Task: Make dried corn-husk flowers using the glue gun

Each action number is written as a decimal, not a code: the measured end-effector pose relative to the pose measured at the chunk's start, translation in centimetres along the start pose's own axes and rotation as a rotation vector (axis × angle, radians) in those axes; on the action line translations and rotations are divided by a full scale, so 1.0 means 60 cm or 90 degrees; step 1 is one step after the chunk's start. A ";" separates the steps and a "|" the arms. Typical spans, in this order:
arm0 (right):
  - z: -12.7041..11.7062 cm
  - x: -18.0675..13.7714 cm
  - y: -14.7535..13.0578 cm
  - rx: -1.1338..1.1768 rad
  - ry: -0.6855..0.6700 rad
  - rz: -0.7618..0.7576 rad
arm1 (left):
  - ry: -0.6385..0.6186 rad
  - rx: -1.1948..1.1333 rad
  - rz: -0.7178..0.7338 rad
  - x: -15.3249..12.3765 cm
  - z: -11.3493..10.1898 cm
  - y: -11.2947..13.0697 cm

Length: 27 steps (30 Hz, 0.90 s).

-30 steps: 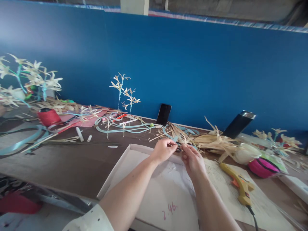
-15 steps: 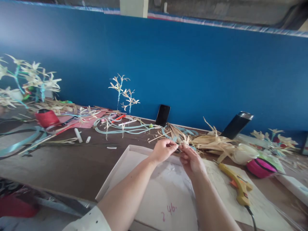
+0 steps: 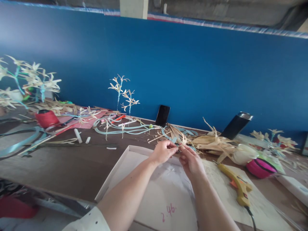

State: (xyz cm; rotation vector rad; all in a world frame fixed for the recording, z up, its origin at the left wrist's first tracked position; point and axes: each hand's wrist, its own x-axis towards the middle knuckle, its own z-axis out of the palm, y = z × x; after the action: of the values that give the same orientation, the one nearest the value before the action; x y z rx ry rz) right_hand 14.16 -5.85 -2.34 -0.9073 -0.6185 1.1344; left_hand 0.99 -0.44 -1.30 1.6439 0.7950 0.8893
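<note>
Both hands meet over the far edge of a shallow white box lid (image 3: 144,179) with writing on it. My left hand (image 3: 164,152) pinches at the base of a small pale husk flower (image 3: 183,140). My right hand (image 3: 191,159) has thumb and fingers closed on the same flower, whose thin petals stick up above the fingertips. The exact grip point is partly hidden by the fingers. Behind the hands lie dry corn husks (image 3: 211,142) and light blue ribbon scraps.
A yellow glue gun (image 3: 237,186) rests on paper at the right, near a pink pouch (image 3: 261,167) and a dark flask (image 3: 237,124). A phone (image 3: 163,115) leans on the blue wall. Finished flower stems (image 3: 119,86), blue tubing (image 3: 115,131) and a red spool (image 3: 47,118) are leftward.
The hands stay in nearly the same place. The flower between them has turned slightly and its petals look narrower, and the left fingers have shifted a little.
</note>
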 end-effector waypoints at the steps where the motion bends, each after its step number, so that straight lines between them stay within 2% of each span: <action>1: 0.000 0.000 0.000 0.000 -0.002 -0.001 | 0.001 0.002 0.000 0.000 0.000 -0.001; 12: 0.000 -0.002 0.004 -0.035 0.007 -0.041 | -0.027 0.003 -0.008 -0.005 0.004 0.009; 20: 0.006 -0.001 0.012 -0.158 0.042 -0.152 | 0.043 0.129 0.180 -0.003 0.004 0.003; 27: 0.010 -0.014 0.009 -0.249 0.033 -0.247 | 0.054 0.150 0.251 -0.011 0.009 0.000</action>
State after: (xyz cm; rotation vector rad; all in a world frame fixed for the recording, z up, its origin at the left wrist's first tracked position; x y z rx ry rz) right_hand 13.15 -6.39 -2.45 -1.0856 -0.9481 0.6484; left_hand 1.12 -1.25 -1.48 2.0247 0.6617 1.1807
